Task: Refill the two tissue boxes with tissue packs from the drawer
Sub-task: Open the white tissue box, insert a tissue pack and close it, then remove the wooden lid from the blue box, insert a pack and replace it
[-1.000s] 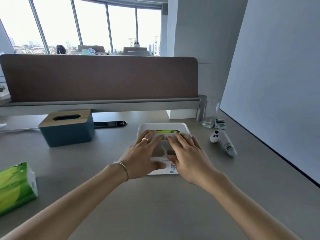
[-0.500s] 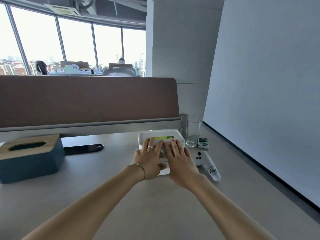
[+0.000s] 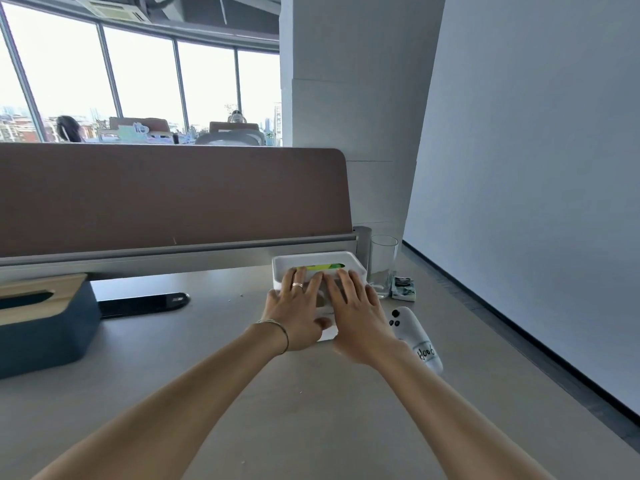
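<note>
Both hands lie flat, fingers spread, gripping nothing: left hand [image 3: 297, 311] and right hand [image 3: 360, 315] press on the white tissue box [image 3: 317, 263] at the desk's [image 3: 277, 410] far edge; a blue tissue box [image 3: 45, 327] sits left

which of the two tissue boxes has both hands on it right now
The white tissue box by the drinking glass: the left hand and right hand press flat on it. The blue tissue box sits untouched.
</note>
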A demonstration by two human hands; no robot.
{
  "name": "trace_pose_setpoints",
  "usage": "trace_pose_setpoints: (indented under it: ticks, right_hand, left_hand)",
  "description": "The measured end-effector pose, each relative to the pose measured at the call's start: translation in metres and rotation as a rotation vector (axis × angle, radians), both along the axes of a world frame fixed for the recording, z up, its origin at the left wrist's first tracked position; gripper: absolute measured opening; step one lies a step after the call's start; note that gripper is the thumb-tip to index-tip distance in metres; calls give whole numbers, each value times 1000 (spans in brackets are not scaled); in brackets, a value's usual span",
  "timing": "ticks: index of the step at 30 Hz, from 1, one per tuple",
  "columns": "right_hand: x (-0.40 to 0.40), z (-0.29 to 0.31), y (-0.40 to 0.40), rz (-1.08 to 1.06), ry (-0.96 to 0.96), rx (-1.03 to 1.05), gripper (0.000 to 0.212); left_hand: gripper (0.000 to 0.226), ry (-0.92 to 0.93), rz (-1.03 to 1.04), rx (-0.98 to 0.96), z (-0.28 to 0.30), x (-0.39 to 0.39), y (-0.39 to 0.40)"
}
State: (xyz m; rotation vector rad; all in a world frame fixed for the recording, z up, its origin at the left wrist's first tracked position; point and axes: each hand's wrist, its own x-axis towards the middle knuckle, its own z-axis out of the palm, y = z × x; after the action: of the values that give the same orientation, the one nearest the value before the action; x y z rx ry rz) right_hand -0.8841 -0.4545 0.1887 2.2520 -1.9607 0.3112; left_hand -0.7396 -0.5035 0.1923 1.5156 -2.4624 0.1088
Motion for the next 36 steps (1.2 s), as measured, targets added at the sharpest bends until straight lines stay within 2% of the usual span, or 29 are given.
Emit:
trace_pose_setpoints:
  ticks: [4, 7, 9, 14, 17, 25, 30, 36]
  right_hand:
    - [0, 3, 0, -4, 9, 19, 107]
    - [3, 18, 10, -4, -24, 113, 105]
    - [12, 27, 22, 2, -109, 81, 102]
    - [54, 22, 60, 86, -317, -58, 87]
    - [91, 22, 73, 159, -346, -80, 81]
    - [223, 33, 79, 365, -434, -66, 77]
    - [300, 38, 57, 493, -344, -52, 75]
    - [364, 38, 5, 544, -222, -71, 64]
  left_hand:
    - [89, -12, -2, 12, 5, 2, 3]
    - [106, -74, -33, 88, 18, 10, 13]
    - [112, -61, -48, 88, 24, 19, 25]
    - [88, 104, -42, -54, 22, 73, 66]
    - [76, 149, 14, -77, 26, 120, 91]
    - [68, 189, 214, -99, 47, 248, 122]
    - [70, 146, 350, -92, 51, 327, 106]
    - [75, 27, 492, 34, 55, 394, 62]
